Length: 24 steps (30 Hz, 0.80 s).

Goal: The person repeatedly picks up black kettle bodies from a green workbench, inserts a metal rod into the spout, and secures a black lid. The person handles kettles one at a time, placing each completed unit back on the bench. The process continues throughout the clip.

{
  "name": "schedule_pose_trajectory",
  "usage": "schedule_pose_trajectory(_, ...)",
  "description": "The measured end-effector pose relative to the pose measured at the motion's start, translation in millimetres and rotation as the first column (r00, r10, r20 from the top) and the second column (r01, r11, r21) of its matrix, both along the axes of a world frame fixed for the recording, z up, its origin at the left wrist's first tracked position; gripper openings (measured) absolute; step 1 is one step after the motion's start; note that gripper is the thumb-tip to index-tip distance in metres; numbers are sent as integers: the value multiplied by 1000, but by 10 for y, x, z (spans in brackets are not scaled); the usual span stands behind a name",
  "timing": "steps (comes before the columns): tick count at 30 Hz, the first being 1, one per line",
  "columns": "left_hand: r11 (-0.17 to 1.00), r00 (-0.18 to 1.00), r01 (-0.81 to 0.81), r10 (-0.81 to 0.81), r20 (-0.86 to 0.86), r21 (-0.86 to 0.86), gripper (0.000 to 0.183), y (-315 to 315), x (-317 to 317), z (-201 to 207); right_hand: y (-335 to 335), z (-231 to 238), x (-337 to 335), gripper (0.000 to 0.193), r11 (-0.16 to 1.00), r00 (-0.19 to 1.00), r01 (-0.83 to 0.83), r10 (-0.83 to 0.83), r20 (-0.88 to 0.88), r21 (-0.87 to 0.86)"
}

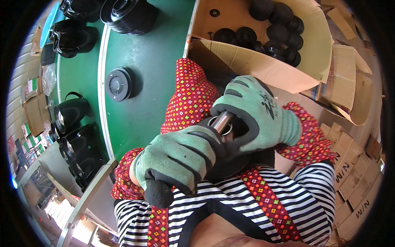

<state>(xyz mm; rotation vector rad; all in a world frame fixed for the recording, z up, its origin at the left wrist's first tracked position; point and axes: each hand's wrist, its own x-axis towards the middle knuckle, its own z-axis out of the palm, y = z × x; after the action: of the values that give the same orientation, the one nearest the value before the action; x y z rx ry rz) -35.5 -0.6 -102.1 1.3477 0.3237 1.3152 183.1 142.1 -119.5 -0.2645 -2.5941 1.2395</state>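
Observation:
Both my hands wear green knit gloves with black-coated fingers. My left hand [179,156] is closed in a fist at the lower end of a shiny metal tube [223,120]. A rounded black end sticks out under this fist; I cannot tell whether it is the thumb tip. My right hand [255,113] curls round the tube's upper end and a dark part with a metal ring [227,131], mostly hidden by the fingers. Beneath the hands, in front of my striped shirt, lies something black and rounded [224,168], largely covered.
On the green table [152,53] at left sit a grey-black disc [119,84] and a stack of black round parts [129,16]. Glossy black kettle-like bodies [76,39] line its far left side. An open cardboard box [255,66] with several black round parts stands at upper right, stacked cartons [354,173] below.

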Motion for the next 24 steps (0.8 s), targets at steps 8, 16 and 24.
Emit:
schedule_pose_trajectory(8,931,293,-365,131,-947,16,70,324,248,1080,174,-137,-114,61,975,987,-139,123,-99,-174)
schedule_pose_trajectory(16,899,6,-246,-372,-928,-361,94,455,236,976,-100,-75,-129,63,999,999,51,-51,13,3)
schedule_pose_trajectory(24,968,129,89,-244,-961,-234,78,645,-253,392,-269,237,40,72,952,916,230,-282,285,201)
